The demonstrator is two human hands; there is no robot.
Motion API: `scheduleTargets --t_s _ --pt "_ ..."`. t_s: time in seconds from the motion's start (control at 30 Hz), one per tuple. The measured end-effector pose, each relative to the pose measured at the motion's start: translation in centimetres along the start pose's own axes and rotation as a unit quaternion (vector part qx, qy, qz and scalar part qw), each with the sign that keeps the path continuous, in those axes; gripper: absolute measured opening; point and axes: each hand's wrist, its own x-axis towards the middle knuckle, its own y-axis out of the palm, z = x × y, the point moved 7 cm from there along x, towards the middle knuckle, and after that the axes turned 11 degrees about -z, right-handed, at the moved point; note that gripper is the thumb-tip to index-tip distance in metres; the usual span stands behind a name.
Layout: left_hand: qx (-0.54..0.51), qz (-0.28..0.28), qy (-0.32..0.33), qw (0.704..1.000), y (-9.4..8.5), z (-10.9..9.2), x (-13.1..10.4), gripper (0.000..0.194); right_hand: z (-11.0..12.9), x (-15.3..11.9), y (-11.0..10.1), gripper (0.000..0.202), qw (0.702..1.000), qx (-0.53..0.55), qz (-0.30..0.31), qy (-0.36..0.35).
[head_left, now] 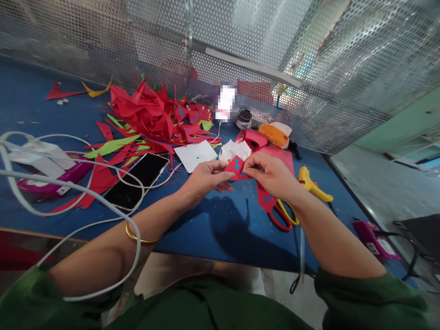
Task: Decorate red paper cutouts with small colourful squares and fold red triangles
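Note:
A small piece of red paper (236,165) with blue squares on it is held up over the blue table. My left hand (208,178) grips its left edge between thumb and fingers. At the paper's right edge, my right hand (268,173) pinches with thumb and forefinger, beside a blue square. Just behind the paper lies a crumpled white wrapper (237,149). A white paper sheet (195,155) rests beyond my left hand. Under my right wrist are a red strip with blue squares (265,198) and scissors (282,216) with red and yellow handles.
Red paper scraps (147,105) are heaped at the back left. A dark phone (135,181) and looping white cables (137,224) lie left. A lit phone (226,103) stands against the perforated metal screen (240,27). A yellow glue gun (312,184) sits right.

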Motion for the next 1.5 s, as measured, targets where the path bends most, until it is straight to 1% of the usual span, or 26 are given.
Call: scheduleTargets --t_s 0.1,0.27,0.33,0.57,0.87,1.1,1.17,1.23,1.27,1.37,1.47,1.5 --pt "0.014 0.009 -0.018 1.000 0.1 0.2 -0.2 0.010 0.2 -0.1 0.2 0.010 1.000 -0.003 -0.010 -0.019" --pt "0.017 -0.004 -0.022 1.000 -0.1 0.2 -0.2 0.009 0.7 -0.6 0.6 0.012 0.997 -0.010 -0.028 -0.072" --pt "0.016 -0.005 -0.023 1.000 -0.1 0.2 -0.1 0.009 0.8 -0.8 0.8 0.012 0.996 -0.021 -0.033 -0.081" --pt "0.013 -0.003 -0.023 1.000 -0.1 0.4 -0.1 0.010 0.9 -1.0 1.2 0.012 0.993 -0.055 -0.058 -0.089" --pt "0.005 -0.003 -0.023 1.000 -0.1 0.3 -0.1 0.007 0.9 -1.0 1.2 0.015 0.991 -0.039 -0.091 -0.086" --pt "0.002 -0.009 -0.027 1.000 -0.1 0.5 0.1 0.006 1.1 -1.2 1.4 0.013 0.991 -0.035 -0.099 -0.081" --pt "0.005 -0.013 -0.025 1.000 -0.2 0.5 0.1 0.005 0.9 -1.2 1.4 0.012 0.993 -0.022 -0.094 -0.069" --pt "0.011 -0.018 -0.023 1.000 -0.2 0.3 0.1 0.006 0.3 -1.1 1.0 0.005 0.995 0.020 -0.093 -0.028" --pt "0.014 -0.020 -0.022 0.999 -0.3 0.3 0.1 0.006 -0.1 -1.0 0.8 0.005 0.995 0.048 -0.092 0.000" --pt "0.022 -0.018 -0.023 0.999 -0.3 0.3 0.0 0.006 -1.4 -0.7 0.5 0.022 0.987 0.125 -0.066 0.078" --pt "0.024 -0.010 -0.023 0.999 -0.2 0.4 0.0 0.007 -2.1 -0.6 1.0 0.026 0.981 0.152 -0.014 0.121" --pt "0.025 -0.006 -0.023 0.999 -0.2 0.4 -0.1 0.008 -2.2 -0.6 1.2 0.026 0.979 0.159 -0.004 0.129"
